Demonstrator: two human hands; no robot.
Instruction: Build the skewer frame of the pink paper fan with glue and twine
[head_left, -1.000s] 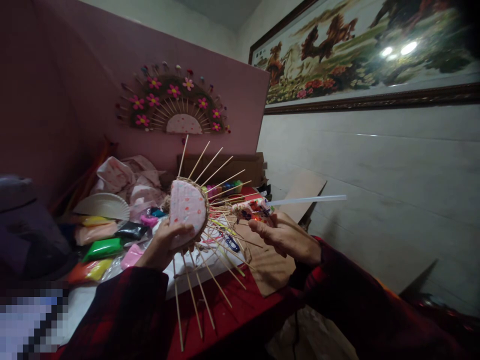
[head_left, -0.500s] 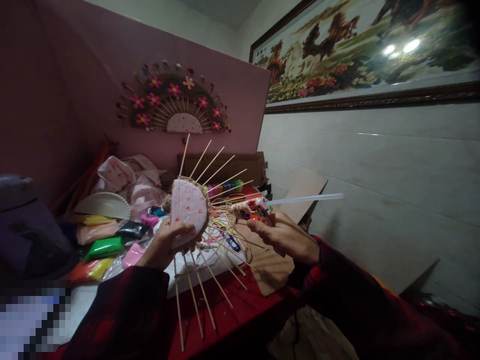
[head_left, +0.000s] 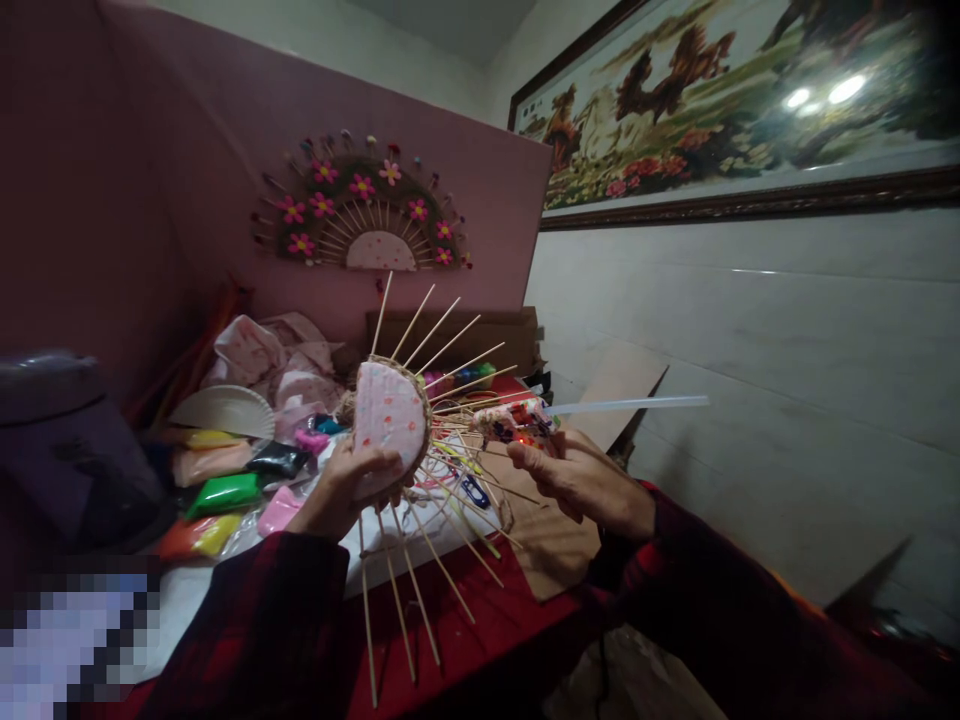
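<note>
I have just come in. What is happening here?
A person's left hand holds a pink half-round piece with thin sticks fanning out. The right hand holds what looks like a flower-patterned glue gun, a clear rod coming out of its back. The gun points toward the sticks; whether they touch is hard to tell.

Dim light, glare on framed picture [head_left: 739, 105]

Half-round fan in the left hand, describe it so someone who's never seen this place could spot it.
Find the big pink panel with a flowered fan on it. Below that, the left hand grips the half-round fan: a pale, red-spotted cloth pad with thin sticks radiating from its curved edge. Unlike the one above, its sticks carry no flowers.
</note>
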